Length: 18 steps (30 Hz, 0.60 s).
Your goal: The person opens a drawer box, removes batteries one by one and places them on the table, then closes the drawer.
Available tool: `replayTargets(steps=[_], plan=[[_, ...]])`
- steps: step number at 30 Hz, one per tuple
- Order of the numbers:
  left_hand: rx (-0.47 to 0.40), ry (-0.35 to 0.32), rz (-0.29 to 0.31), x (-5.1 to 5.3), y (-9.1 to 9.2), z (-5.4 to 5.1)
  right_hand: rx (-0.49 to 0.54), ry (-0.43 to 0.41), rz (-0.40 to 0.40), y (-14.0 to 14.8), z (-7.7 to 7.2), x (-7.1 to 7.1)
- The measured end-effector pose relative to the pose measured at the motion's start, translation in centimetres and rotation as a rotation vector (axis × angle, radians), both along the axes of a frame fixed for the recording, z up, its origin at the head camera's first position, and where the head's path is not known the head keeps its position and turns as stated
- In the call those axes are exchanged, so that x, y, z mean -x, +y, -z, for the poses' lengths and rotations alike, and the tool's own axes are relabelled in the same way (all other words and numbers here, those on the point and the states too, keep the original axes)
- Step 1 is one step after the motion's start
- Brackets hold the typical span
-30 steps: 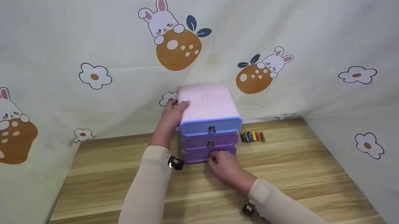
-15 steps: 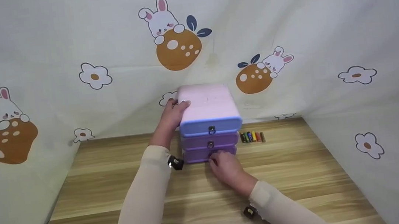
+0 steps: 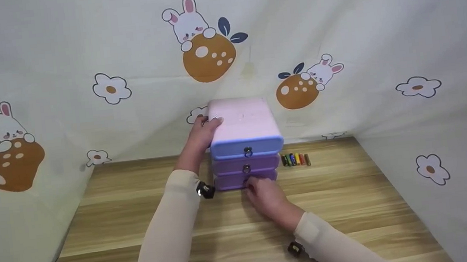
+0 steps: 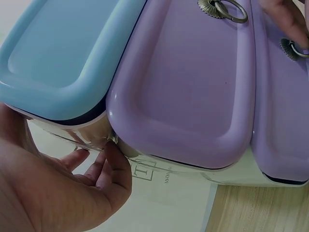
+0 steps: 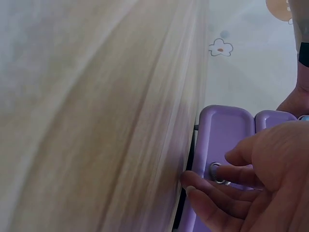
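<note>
A small drawer unit with a pink top [image 3: 245,121] stands at the back of the table. Its top drawer [image 3: 227,150] is blue; the middle drawer [image 3: 226,167] and the bottom drawer [image 3: 228,182] are purple. My left hand [image 3: 202,135] grips the unit's upper left edge, thumb on top; in the left wrist view its fingers bend against the side. At the bottom drawer's front is my right hand [image 3: 268,196]. Its finger hooks into the metal ring pull [image 5: 213,170] in the right wrist view. All drawers look pushed in.
Several short crayons [image 3: 296,160] lie in a row to the right of the unit. A patterned cloth [image 3: 149,114] hangs behind and along both sides of the wood-grain table [image 3: 137,210].
My right hand has shifted slightly right and nearer to me at the bottom drawer. The left hand and the drawer unit have stayed in place.
</note>
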<state>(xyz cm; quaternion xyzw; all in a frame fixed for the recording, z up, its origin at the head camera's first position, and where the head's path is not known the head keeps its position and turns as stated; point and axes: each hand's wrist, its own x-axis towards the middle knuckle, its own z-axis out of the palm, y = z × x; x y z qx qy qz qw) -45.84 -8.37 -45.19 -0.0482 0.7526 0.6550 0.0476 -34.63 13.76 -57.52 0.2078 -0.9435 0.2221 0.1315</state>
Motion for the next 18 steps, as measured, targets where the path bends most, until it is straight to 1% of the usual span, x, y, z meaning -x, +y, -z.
replayTargets(steps=[3,6,9,11,14,16,18], plan=[[-0.003,0.003,0.004,-0.1,0.0,-0.1,0.010,-0.035,-0.002,0.4,-0.1,-0.3],[-0.012,0.006,0.008,-0.3,-0.1,-0.2,0.011,-0.074,-0.028,1.1,-0.2,-0.6],[-0.007,0.007,0.015,-0.7,-0.3,-0.2,0.020,-0.145,-0.076,2.1,-0.5,-0.9],[0.000,0.020,0.023,-1.1,-0.6,-0.2,0.029,-0.202,-0.104,3.2,-0.8,-0.9],[0.009,0.069,0.029,-1.8,-1.2,-0.2,0.030,-0.273,-0.112,5.2,-1.6,-0.9],[0.058,0.116,0.023,-2.3,-1.8,-0.2,0.021,-0.291,-0.097,6.7,-2.2,-0.8],[0.136,0.157,0.008,-2.8,-2.7,0.0,-0.001,-0.284,-0.074,8.2,-3.0,-0.5]])
